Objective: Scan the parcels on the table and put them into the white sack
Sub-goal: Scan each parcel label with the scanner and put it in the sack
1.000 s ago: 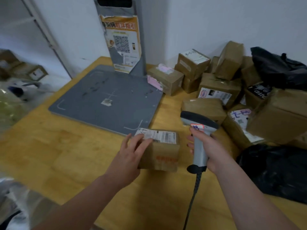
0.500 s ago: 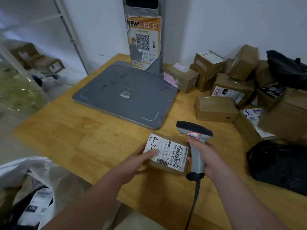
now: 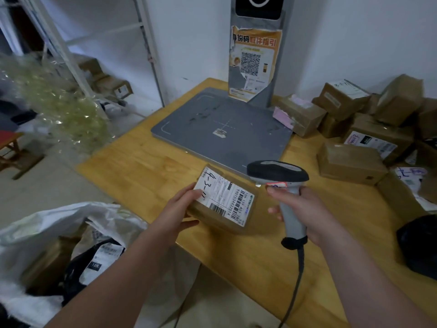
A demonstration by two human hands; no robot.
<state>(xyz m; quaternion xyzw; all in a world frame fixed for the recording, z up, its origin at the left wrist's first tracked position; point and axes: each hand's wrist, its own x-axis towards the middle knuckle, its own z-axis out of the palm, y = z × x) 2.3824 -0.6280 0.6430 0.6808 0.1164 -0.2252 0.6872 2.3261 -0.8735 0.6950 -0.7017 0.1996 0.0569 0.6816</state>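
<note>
Brown parcel (image 3: pixel 214 220) just inside table (image 3: pixel 142 166) edge

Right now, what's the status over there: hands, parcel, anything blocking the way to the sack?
Left hand grips small brown parcel, label up, at the table edge. Right hand holds scanner beside it. White sack open lower left, path looks clear.

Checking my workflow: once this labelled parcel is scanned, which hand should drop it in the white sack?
Probably left: the left hand grips the parcel, the white sack lies on that side; the right hand holds the scanner.
</note>
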